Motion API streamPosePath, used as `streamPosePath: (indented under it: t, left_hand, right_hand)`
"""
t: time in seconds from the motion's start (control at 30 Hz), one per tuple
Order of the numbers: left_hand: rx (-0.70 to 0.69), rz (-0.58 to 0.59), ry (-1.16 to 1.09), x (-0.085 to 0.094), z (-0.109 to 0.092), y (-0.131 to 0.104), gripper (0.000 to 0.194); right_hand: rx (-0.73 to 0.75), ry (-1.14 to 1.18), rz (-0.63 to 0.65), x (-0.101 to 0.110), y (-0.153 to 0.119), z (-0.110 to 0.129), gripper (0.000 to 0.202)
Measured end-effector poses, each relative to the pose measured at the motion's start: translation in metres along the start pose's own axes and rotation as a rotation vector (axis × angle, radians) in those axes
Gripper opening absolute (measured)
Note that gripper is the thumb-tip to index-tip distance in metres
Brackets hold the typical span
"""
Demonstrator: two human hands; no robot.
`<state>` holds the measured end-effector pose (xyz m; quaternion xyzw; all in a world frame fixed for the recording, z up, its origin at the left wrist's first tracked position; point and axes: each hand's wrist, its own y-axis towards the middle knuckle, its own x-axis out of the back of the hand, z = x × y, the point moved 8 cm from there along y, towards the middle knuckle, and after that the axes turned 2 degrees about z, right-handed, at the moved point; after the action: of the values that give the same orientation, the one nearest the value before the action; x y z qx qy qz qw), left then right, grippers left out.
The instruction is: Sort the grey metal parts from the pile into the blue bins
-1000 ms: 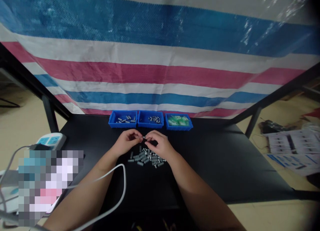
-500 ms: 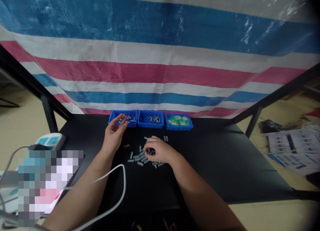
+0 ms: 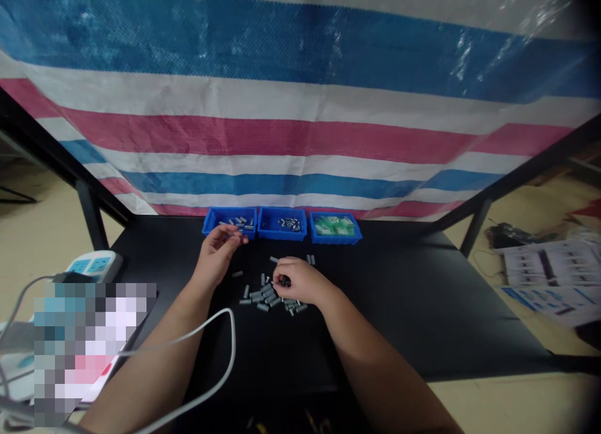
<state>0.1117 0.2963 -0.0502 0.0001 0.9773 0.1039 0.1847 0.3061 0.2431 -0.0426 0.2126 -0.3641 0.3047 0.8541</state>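
Note:
Grey metal cylinders (image 3: 268, 294), each short like a spacer, lie heaped on the black table. Over the right side of this heap, my right hand (image 3: 300, 280) has its fingers curled closed. Dark little pieces show in its grip, too small to name. My left hand (image 3: 216, 252) hovers at the front edge of the left blue bin (image 3: 213, 216). Its thumb and fingers are drawn together at the tips, and whatever they hold cannot be made out. Several metal pieces (image 3: 241, 220) lie inside that bin. Tiny screw-like pieces (image 3: 292, 312) lie beside the heap.
The middle blue bin (image 3: 270, 235) holds small metal parts, and the right blue bin (image 3: 335, 240) holds green-tinted packets. A white cable (image 3: 233, 343) loops over my left forearm. A power strip (image 3: 96, 265) sits at left. Striped sheeting (image 3: 300, 133) hangs behind the table.
My left hand's fingers have lowered slightly and closed toward the thumb. My right hand has curled tighter and shifted a little, uncovering a small shiny piece beside the heap.

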Motion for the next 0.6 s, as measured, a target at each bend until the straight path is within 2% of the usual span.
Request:
streamPosePath:
  t: [0.17,0.33,0.5,0.6]
  left_hand:
    - [-0.003,0.117,0.234,-0.009,-0.001,-0.004,0.018]
    - [0.003,0.27,0.35,-0.023,0.003,-0.01,0.019]
    - [-0.044,0.358,0.559,-0.033,0.002,-0.015,0.016]
    - [-0.11,0.47,0.753,-0.044,-0.002,-0.02,0.013]
  right_hand:
    - [-0.089,-0.058,-0.039,0.004,-0.002,-0.012,0.01]
    - [-0.207,-0.111,-0.083,0.014,-0.006,-0.028,0.013]
    - [-0.349,-0.186,-0.159,0.024,-0.011,-0.04,0.004]
    - [-0.41,-0.178,-0.171,0.023,-0.011,-0.045,0.004]
